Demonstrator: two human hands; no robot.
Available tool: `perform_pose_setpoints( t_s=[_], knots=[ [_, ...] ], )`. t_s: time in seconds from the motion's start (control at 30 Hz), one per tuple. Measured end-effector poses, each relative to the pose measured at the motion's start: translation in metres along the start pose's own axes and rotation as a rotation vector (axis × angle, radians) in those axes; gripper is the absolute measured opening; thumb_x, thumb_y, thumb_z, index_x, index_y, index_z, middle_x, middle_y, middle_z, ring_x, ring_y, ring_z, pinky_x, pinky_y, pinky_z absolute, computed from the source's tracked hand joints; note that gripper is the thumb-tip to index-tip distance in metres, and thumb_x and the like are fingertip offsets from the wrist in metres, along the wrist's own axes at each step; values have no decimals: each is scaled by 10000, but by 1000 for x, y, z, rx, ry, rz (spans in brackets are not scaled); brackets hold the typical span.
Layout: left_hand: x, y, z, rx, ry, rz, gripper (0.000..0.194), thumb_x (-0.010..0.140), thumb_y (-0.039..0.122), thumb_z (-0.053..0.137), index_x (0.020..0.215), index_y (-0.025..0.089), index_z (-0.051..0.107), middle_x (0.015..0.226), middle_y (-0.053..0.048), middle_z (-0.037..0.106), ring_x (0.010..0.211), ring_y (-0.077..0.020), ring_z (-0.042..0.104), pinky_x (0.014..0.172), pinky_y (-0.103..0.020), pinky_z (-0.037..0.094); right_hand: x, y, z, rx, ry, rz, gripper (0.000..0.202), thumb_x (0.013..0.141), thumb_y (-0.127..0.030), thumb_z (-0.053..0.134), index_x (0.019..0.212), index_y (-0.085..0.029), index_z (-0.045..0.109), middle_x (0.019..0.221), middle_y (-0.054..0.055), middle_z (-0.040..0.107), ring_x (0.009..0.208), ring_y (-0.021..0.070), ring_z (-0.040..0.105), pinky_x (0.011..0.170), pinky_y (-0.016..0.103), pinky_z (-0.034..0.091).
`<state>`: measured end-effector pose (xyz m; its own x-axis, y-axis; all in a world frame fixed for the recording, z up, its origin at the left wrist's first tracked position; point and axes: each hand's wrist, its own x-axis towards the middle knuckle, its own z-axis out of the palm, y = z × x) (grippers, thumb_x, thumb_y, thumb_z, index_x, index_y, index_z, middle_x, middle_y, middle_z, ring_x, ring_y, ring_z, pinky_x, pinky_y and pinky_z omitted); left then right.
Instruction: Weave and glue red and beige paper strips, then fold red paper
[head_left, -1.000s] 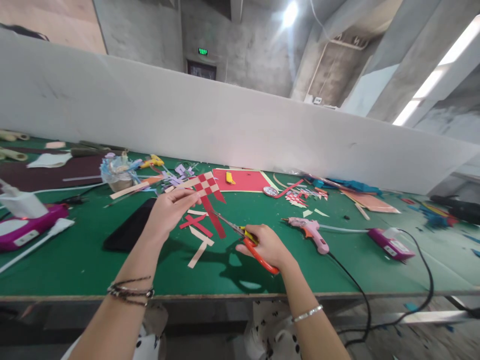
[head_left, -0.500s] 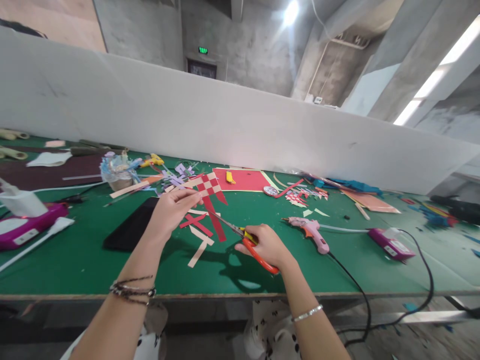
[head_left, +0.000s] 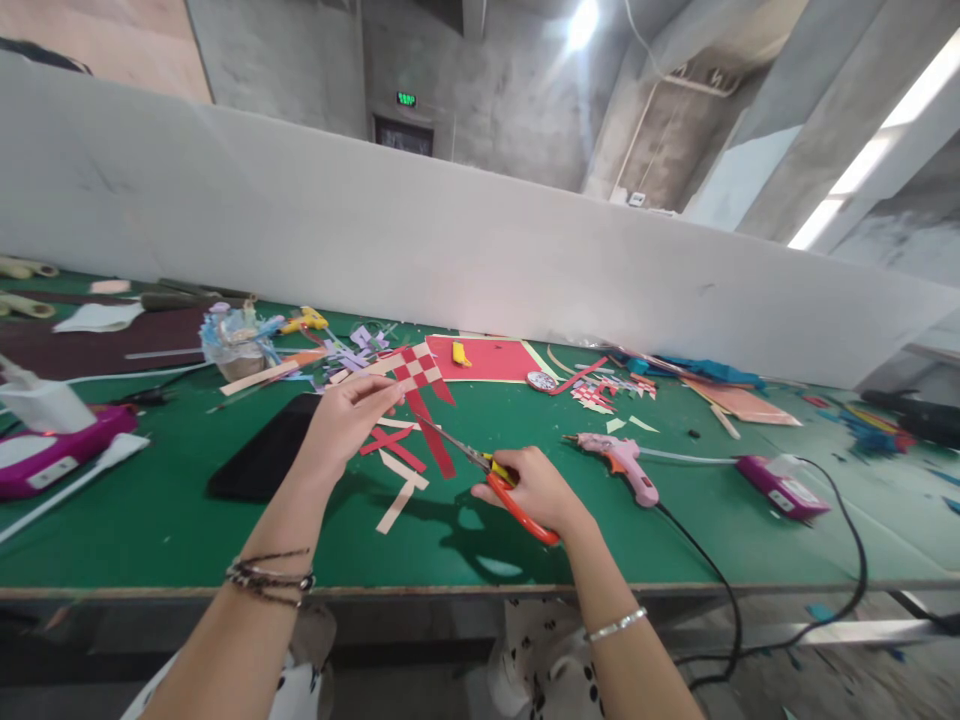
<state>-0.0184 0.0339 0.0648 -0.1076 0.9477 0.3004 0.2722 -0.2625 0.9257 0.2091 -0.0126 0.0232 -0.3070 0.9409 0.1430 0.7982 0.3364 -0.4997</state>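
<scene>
Between the fingertips of my left hand [head_left: 352,415] is a red and cream woven paper piece [head_left: 418,366], checkered, with loose red strips hanging from it. My right hand [head_left: 536,490] grips scissors [head_left: 519,510] with orange-red handles and a yellow part near the pivot. Their blades point up and left and meet the long red strip [head_left: 438,450] below the weave; whether they cut through it I cannot tell. On the table under the piece lie crossed red strips [head_left: 397,448] and cream strips [head_left: 395,507].
A black tablet-like slab [head_left: 262,455] lies by my left forearm. To the right are a pink glue gun [head_left: 619,462] and a purple power strip [head_left: 780,490] with cables. Behind are red sheets [head_left: 495,362], a yellow cutter [head_left: 460,354], paper scraps [head_left: 596,395] and a white partition [head_left: 480,260].
The hanging red strip has shifted slightly right and up at its lower end. Both hands stay almost in place, still holding the woven paper and the scissors.
</scene>
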Motion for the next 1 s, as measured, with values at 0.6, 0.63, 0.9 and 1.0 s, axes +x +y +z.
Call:
perform_pose_setpoints(
  t_s=[0.6,0.63,0.9,1.0],
  knots=[
    [6,-12,1,-76,48,-20,217,631,394,639,666,183,673,704,-5,656,611,-119,559,595,-193,453,1,1,0,9,24,25,444,698,-552,529,499,-177,400,483,-61,288,502,75,179,445,204,169],
    [7,-14,1,-87,56,-33,231,631,407,641,678,183,678,717,-6,661,608,-117,557,588,-191,454,1,2,0,7,26,25,447,701,-557,527,500,-177,402,479,-60,296,496,74,186,445,205,169],
    [8,-15,0,-139,101,-121,337,632,456,629,761,156,713,804,-56,702,574,-106,544,549,-200,450,7,8,9,-171,79,237,472,722,-631,478,560,-188,507,522,12,495,468,101,395,459,232,210],
    [6,-13,2,-133,68,-112,350,637,466,627,755,149,716,819,-65,705,567,-105,541,555,-207,456,10,11,14,-278,97,389,435,740,-595,486,647,-179,569,628,73,583,562,166,531,482,246,253]
  ],
)
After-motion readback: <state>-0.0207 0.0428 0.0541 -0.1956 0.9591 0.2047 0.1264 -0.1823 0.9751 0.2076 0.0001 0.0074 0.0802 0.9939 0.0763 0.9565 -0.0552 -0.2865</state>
